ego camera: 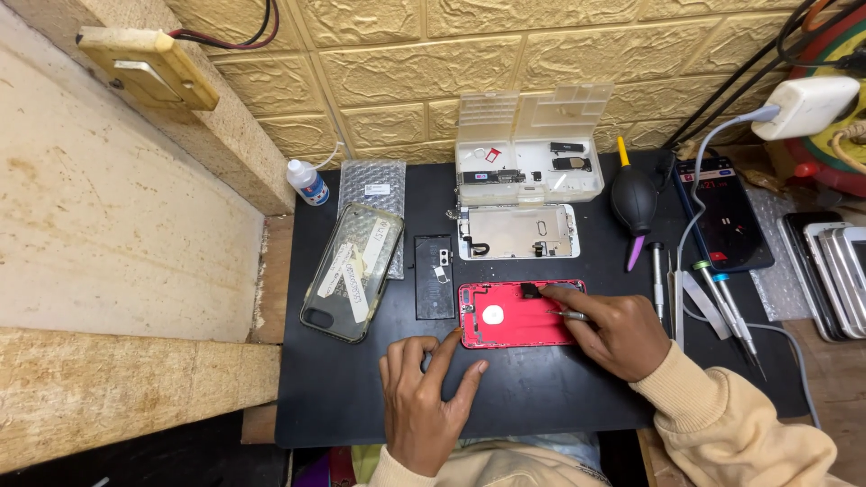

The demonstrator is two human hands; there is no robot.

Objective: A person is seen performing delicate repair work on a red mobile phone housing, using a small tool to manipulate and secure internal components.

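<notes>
A red phone rear housing (505,317) lies open-side up on the black mat (352,388). My left hand (424,397) rests on the mat, its index fingertip touching the housing's lower left corner. My right hand (613,329) holds thin metal tweezers (570,315) over the housing's right end, with the fingertips by a small black part (530,290) at its top edge.
Behind the housing lie a silver screen frame (519,232), a black battery (434,277), a clear-cased phone (352,271) and a clear parts box (528,149). A black dust blower (634,200), screwdrivers (726,307), a dark tablet-like device (726,212) and stacked phones (834,266) sit at right.
</notes>
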